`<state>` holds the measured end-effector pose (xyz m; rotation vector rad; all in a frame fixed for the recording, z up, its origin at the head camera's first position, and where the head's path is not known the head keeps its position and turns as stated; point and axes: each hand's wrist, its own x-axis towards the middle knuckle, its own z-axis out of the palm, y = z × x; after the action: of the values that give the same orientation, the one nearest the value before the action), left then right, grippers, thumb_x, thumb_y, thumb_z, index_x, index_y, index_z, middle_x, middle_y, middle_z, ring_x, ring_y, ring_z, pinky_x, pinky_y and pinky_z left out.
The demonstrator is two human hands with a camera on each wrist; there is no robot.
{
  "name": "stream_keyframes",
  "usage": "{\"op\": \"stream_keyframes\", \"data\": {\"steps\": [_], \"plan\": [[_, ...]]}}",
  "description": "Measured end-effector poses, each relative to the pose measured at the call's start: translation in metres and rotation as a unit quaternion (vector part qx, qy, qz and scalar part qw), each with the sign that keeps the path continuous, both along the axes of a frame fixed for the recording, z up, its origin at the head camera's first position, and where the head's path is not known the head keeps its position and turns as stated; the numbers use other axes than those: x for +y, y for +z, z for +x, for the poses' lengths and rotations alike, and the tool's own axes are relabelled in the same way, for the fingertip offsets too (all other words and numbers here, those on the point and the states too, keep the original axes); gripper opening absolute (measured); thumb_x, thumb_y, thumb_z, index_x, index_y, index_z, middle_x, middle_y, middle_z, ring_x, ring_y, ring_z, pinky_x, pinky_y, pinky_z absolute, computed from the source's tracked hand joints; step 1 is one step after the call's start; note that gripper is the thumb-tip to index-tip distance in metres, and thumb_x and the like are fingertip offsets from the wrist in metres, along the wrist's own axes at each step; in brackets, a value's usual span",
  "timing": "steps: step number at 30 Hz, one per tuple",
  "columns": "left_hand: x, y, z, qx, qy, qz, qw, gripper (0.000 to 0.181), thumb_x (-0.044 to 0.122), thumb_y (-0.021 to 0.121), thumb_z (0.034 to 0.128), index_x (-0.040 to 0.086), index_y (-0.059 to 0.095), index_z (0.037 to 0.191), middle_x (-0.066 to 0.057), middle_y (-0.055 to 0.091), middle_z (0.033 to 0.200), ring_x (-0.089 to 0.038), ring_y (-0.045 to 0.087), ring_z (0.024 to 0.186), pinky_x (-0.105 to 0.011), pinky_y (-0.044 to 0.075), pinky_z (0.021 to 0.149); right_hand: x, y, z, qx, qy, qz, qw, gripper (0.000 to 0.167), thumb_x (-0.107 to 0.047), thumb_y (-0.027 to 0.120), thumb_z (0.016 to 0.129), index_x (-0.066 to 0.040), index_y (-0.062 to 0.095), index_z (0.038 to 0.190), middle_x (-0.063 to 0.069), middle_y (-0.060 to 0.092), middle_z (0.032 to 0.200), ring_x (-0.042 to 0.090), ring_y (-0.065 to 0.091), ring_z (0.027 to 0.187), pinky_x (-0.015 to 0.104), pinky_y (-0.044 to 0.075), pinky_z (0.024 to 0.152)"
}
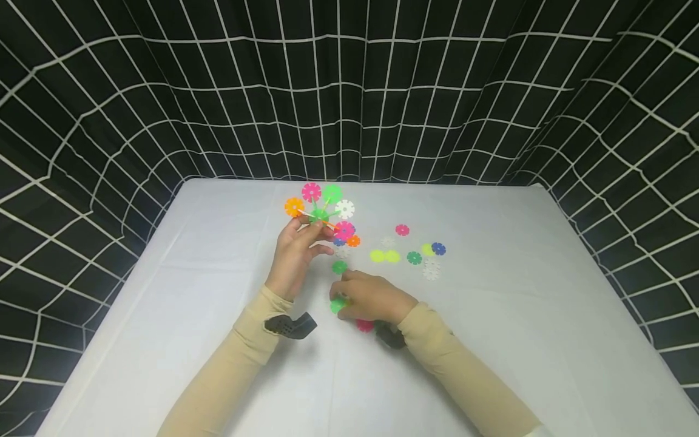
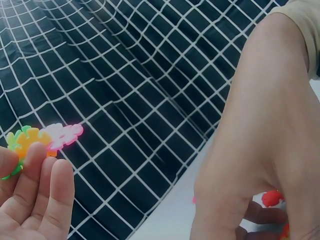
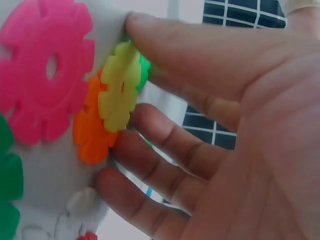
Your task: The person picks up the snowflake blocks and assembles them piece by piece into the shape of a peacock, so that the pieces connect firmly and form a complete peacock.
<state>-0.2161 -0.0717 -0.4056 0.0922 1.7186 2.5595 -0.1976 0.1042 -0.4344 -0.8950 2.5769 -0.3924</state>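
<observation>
My left hand (image 1: 293,252) holds up a cluster of joined, notched plastic discs between thumb and fingers. A green disc (image 1: 319,216) forms its hub, with orange (image 1: 294,207), pink (image 1: 311,192), light green (image 1: 332,194) and white (image 1: 344,209) discs around it. My right hand (image 1: 378,296) is low over the table, fingers bent about a loose green disc (image 1: 338,305). In the right wrist view, its thumb and fingertips lie around a yellow disc (image 3: 119,89) and an orange disc (image 3: 91,127). Whether it grips one cannot be told. A pink disc (image 3: 47,70) lies beside them.
Loose discs are spread right of the left hand: yellow (image 1: 384,256), teal (image 1: 414,258), blue (image 1: 438,249), pink (image 1: 402,230) and clear ones (image 1: 431,269). A white cloth (image 1: 491,340) covers the table. Black grid-patterned curtains (image 1: 349,103) stand around its back and sides.
</observation>
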Motion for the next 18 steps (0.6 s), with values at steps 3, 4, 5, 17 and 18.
{"op": "stream_keyframes", "data": {"steps": [3,4,5,17,18], "plan": [[0.000,0.000,0.000,0.001,-0.001,0.012,0.9999,0.005,0.013,0.055,0.1026,0.012,0.049,0.102,-0.002,0.068,0.091,-0.020,0.063,0.093,-0.027,0.058,0.071,-0.001,-0.002,-0.001,-0.013,-0.014,-0.007,0.9998,0.021,-0.019,0.076,0.087,-0.021,0.068,0.107,-0.006,0.058,0.096,0.011,0.054,0.082,0.026,0.050,0.071],[-0.001,0.000,0.000,0.003,-0.001,0.017,0.9999,0.005,0.013,0.054,0.1029,0.013,0.049,0.102,-0.002,0.066,0.090,-0.020,0.062,0.092,-0.027,0.058,0.071,-0.001,-0.002,-0.002,-0.021,-0.019,-0.014,0.9995,0.018,-0.018,0.075,0.088,-0.020,0.067,0.104,-0.006,0.059,0.093,0.010,0.055,0.079,0.025,0.050,0.070],[-0.001,0.000,0.000,0.004,-0.002,0.019,0.9998,0.006,0.013,0.054,0.1032,0.013,0.049,0.101,-0.002,0.065,0.090,-0.020,0.061,0.090,-0.027,0.057,0.070,0.000,-0.002,-0.004,-0.032,-0.024,-0.025,0.9989,0.015,-0.016,0.074,0.089,-0.019,0.066,0.101,-0.005,0.059,0.090,0.011,0.056,0.075,0.026,0.050,0.069],[-0.001,0.000,-0.001,-0.004,-0.001,0.021,0.9998,0.008,0.018,0.053,0.1047,0.014,0.046,0.102,-0.004,0.066,0.099,-0.018,0.065,0.094,-0.030,0.060,0.072,0.034,0.037,-0.027,-0.006,-0.209,-0.291,0.9338,0.022,-0.014,0.068,0.096,-0.011,0.070,0.118,0.007,0.074,0.110,0.022,0.072,0.087,0.040,0.060,0.083],[-0.002,0.000,-0.001,-0.005,0.001,0.019,0.9998,0.009,0.018,0.053,0.1045,0.014,0.046,0.102,-0.004,0.066,0.100,-0.018,0.066,0.095,-0.030,0.061,0.072,0.036,0.041,-0.028,-0.012,-0.230,-0.317,0.9199,0.022,-0.014,0.068,0.097,-0.012,0.069,0.119,0.008,0.074,0.110,0.024,0.074,0.087,0.043,0.061,0.085]]}}
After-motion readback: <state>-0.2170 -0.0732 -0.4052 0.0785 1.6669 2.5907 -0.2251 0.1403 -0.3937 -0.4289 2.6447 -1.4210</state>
